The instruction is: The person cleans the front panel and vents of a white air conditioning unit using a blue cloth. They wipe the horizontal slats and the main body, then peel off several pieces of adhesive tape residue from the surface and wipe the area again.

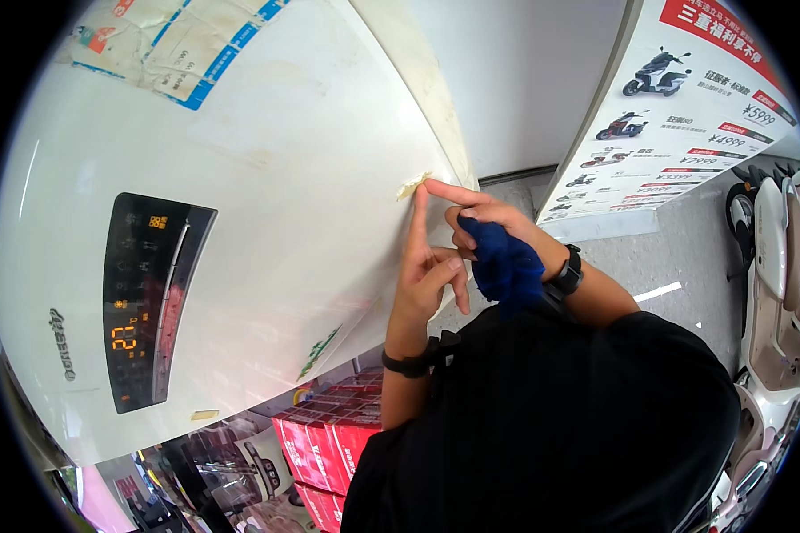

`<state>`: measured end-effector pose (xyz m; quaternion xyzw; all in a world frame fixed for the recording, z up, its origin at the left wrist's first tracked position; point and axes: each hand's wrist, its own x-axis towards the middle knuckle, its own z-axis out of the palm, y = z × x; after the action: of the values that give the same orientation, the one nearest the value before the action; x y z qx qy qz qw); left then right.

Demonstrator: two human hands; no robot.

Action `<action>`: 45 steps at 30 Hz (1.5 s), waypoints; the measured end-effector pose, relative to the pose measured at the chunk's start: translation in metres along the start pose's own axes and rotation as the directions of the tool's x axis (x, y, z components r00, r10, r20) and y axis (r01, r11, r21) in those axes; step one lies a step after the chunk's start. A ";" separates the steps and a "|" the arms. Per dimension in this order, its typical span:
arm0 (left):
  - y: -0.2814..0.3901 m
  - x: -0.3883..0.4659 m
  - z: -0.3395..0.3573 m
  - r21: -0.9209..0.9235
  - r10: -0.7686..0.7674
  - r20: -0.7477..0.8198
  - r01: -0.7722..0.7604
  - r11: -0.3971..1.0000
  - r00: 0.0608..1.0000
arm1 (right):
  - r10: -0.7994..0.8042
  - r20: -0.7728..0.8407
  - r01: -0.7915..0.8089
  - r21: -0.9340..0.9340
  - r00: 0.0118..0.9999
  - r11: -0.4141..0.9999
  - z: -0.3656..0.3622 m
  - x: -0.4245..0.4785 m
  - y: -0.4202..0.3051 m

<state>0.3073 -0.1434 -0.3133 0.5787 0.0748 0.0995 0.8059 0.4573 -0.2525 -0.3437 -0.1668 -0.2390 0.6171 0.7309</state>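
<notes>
The white front panel of a floor-standing air conditioner [293, 220] fills the left and middle of the head view. Near its right edge is a ragged, yellowish adhesive remnant [413, 186]. My left hand [427, 276] holds nothing; its extended index fingertip is at the remnant's lower edge, with the thumb apart and the other fingers bent. From the right, the index finger of my right hand [497, 216] also points to the remnant, its tip at the remnant's right end. A crumpled dark blue cloth [503, 260] hangs from the bent fingers of that hand.
A lit display [153, 306] and a worn label [167, 53] are on the panel. A smaller yellowish strip [205, 414] is near its lower edge. Red cartons [320, 450] are stacked below. A scooter poster board [667, 126] and parked scooters [770, 266] stand at right.
</notes>
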 end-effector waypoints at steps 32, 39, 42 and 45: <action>0.002 -0.006 -0.007 -0.170 0.143 -0.010 -0.143 0.975 0.990 | -0.139 -0.004 0.138 0.157 0.990 0.978 0.000 0.009 0.038; -0.011 -0.011 -0.025 -0.038 0.185 -0.049 -0.187 0.982 0.981 | -0.135 -0.172 0.100 -0.200 0.976 0.975 -0.013 0.011 0.024; -0.010 -0.022 -0.024 0.165 0.197 -0.138 -0.174 0.971 0.971 | -0.431 -0.134 0.215 -0.713 0.893 0.668 0.006 0.009 0.018; -0.001 -0.033 -0.013 0.176 0.220 -0.271 -0.176 0.969 0.937 | -0.652 0.066 0.169 -0.981 0.755 0.097 0.015 0.013 0.019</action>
<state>0.2728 -0.1396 -0.3184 0.6212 0.1400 0.2577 0.7267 0.4351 -0.2371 -0.3399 -0.6167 -0.4479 0.0515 0.6453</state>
